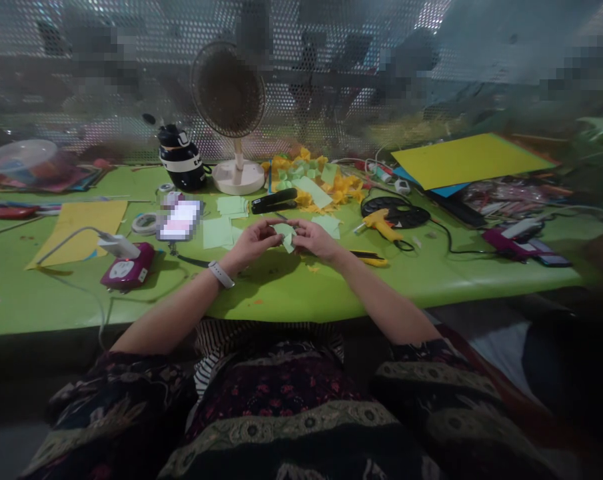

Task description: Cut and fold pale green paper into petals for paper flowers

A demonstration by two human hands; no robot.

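Between my two hands, just above the green table, is a piece of light green paper (285, 235) that looks folded or curled. My left hand (255, 241) pinches its left side, and my right hand (317, 239) pinches the right side. Square light green sheets (217, 233) lie beside my left hand, with a smaller stack of green paper (232, 206) behind them. Another green sheet (328, 227) lies behind my right hand. A black stapler (274, 201) rests beyond my hands. Close to my right wrist is a yellow cutter (371, 259).
Behind the hands are a heap of yellow and green paper pieces (344, 188), a fan (238, 177) and a black jug (184, 163). A yellow glue gun (384, 225) lies right. Left are a lit phone (180, 221), a tape roll (144, 224) and a purple power adapter (128, 268).
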